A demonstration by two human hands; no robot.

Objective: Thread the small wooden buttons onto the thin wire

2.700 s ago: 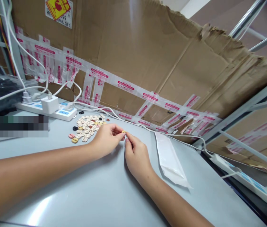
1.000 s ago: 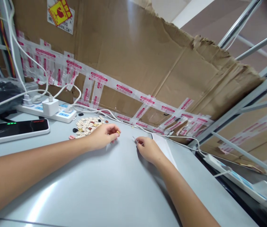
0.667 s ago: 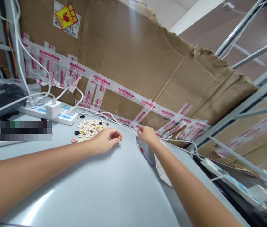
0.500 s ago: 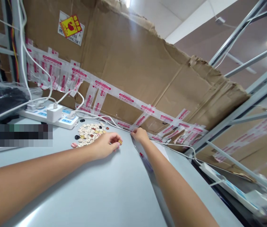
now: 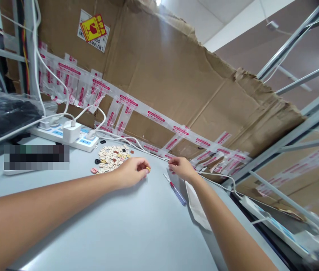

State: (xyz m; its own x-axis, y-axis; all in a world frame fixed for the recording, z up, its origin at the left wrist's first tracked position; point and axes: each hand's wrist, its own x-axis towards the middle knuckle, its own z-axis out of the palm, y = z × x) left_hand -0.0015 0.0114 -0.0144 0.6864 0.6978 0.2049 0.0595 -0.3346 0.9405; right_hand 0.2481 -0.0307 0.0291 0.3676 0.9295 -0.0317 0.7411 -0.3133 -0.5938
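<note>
Pinching a small yellow button-like piece in its grip, the left hand is at the bench in the head view, just right of a loose pile of pale pieces. The right hand reaches to the far side, near the taped cardboard; its fingers curl inward, but I cannot tell whether they hold anything. A slim tool lies nearer, left of a white packet. The step in hand seems to be holding the piece ready while the right hand works; the next move probably calls for a light, exact fingertip grip
</note>
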